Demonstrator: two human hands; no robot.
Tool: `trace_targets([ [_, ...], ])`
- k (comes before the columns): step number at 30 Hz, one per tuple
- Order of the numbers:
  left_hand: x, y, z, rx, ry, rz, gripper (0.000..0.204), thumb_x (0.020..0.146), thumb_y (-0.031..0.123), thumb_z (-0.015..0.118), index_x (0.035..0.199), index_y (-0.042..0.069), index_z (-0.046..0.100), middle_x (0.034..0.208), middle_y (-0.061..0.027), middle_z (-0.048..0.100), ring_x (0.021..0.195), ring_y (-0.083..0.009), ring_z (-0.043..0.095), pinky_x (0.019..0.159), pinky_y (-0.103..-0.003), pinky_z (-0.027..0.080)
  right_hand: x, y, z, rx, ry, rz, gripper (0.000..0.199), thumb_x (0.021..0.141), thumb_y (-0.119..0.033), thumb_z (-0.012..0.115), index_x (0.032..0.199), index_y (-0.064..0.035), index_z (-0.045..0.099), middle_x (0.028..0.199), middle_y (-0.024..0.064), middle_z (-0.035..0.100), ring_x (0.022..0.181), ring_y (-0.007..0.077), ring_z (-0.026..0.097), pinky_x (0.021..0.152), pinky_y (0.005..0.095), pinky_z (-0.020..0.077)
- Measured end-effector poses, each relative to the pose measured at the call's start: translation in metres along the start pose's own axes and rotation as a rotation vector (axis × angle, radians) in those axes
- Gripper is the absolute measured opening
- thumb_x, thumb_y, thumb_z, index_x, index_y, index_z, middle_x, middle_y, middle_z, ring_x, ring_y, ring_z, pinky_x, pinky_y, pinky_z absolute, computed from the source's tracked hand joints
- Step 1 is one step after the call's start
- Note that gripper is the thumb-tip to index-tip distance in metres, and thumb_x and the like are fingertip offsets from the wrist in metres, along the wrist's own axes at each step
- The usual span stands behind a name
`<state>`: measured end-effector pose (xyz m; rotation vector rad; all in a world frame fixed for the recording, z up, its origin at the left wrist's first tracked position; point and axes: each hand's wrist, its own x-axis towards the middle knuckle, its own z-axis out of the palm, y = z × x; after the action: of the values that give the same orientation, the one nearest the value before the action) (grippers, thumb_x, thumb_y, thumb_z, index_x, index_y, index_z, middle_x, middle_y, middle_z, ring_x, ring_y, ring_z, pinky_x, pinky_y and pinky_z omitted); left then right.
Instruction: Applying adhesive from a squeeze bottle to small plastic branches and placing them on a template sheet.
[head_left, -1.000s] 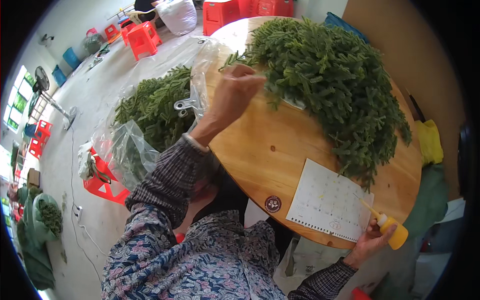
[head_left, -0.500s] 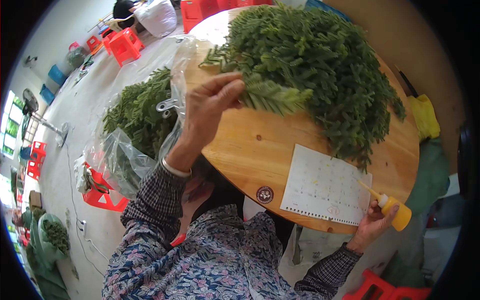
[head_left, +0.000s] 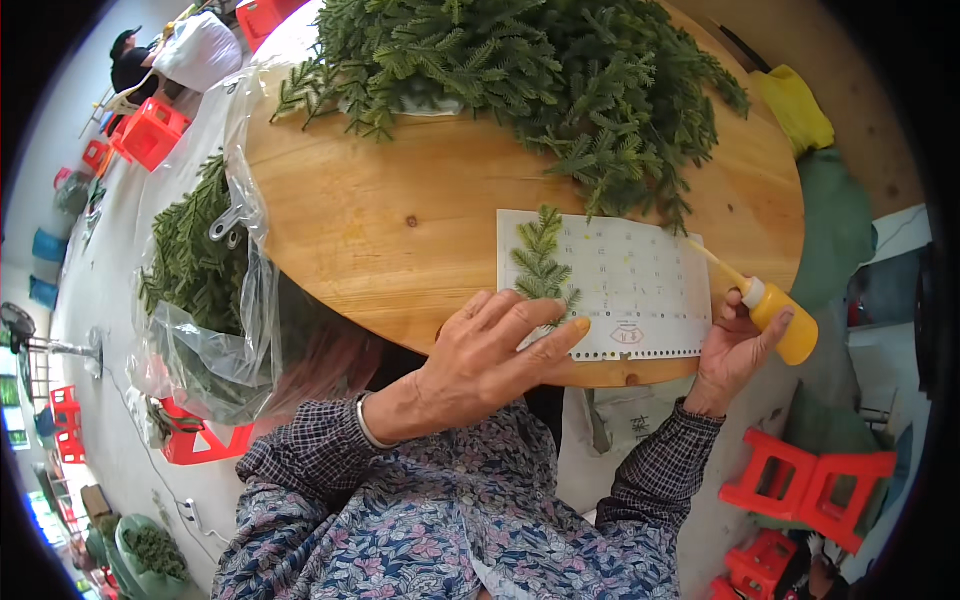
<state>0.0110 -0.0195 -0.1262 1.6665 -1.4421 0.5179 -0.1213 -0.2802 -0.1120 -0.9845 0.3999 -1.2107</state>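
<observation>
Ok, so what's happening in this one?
A person works at a wooden table. Their left hand has its fingers at the near end of a green sprig, over a white printed sheet. The right hand holds a yellow squeeze bottle, tilted, its thin nozzle pointing away from the body. A large pile of green branches covers the table's far side; more branches sit in clear plastic at the left.

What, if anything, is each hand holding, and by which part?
Right hand: yellow bottle, by its body near the neck. Left hand: at the near end of the green sprig; a grip cannot be told.
</observation>
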Motion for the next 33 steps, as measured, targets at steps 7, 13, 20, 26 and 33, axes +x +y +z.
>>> trace_targets([
  [7, 0.03, -0.047, -0.022, -0.173, -0.028, -0.119, 0.022, 0.079, 0.014, 0.072, 0.098, 0.003, 0.069, 0.109, -0.0083, 0.064, 0.09, -0.0207, 0.055, 0.079, -0.032, 0.047, -0.023, -0.002, 0.024, 0.093, 0.004, -0.02, 0.056, 0.088, -0.046, 0.062, 0.122, -0.0034, 0.049, 0.105, 0.019, 0.062, 0.062, 0.0193, 0.06, 0.055, 0.0214, 0.049],
  [13, 0.015, -0.067, -0.006, -0.035, -0.209, -0.121, 0.023, 0.081, 0.02, 0.068, 0.099, 0.007, 0.068, 0.114, -0.0031, 0.061, 0.102, -0.0213, 0.05, 0.084, -0.033, 0.042, -0.058, -0.004, 0.045, 0.108, -0.253, 0.03, 0.058, 0.086, -0.043, 0.065, 0.124, -0.0026, 0.048, 0.108, 0.0249, 0.059, 0.077, 0.022, 0.062, 0.065, 0.026, 0.0543],
  [20, 0.022, -0.061, -0.002, 0.064, -0.203, -0.041, 0.02, 0.081, 0.023, 0.067, 0.094, 0.008, 0.065, 0.122, -0.0032, 0.056, 0.111, -0.0224, 0.047, 0.088, -0.035, 0.037, -0.066, -0.008, 0.046, 0.108, -0.251, 0.063, 0.061, 0.084, -0.045, 0.067, 0.124, -0.0018, 0.048, 0.109, 0.027, 0.059, 0.074, 0.0218, 0.062, 0.065, 0.0262, 0.0545],
  [26, 0.018, -0.064, 0.003, 0.137, -0.297, -0.032, 0.022, 0.082, 0.025, 0.066, 0.096, 0.009, 0.062, 0.126, -0.0018, 0.053, 0.119, -0.0222, 0.044, 0.094, -0.038, 0.034, -0.073, -0.009, 0.052, 0.058, -0.162, 0.032, 0.064, 0.083, -0.048, 0.066, 0.127, -0.0056, 0.047, 0.109, 0.0251, 0.06, 0.068, 0.022, 0.064, 0.06, 0.0252, 0.0541],
  [33, 0.016, -0.061, 0.012, 0.203, -0.284, -0.083, 0.028, 0.081, 0.029, 0.065, 0.102, 0.012, 0.061, 0.123, -0.0016, 0.052, 0.12, -0.0205, 0.042, 0.094, -0.038, 0.03, -0.083, -0.006, 0.075, -0.098, -0.228, -0.058, 0.067, 0.08, -0.051, 0.067, 0.129, -0.011, 0.044, 0.109, 0.0232, 0.062, 0.065, 0.0234, 0.064, 0.052, 0.0236, 0.0504],
])
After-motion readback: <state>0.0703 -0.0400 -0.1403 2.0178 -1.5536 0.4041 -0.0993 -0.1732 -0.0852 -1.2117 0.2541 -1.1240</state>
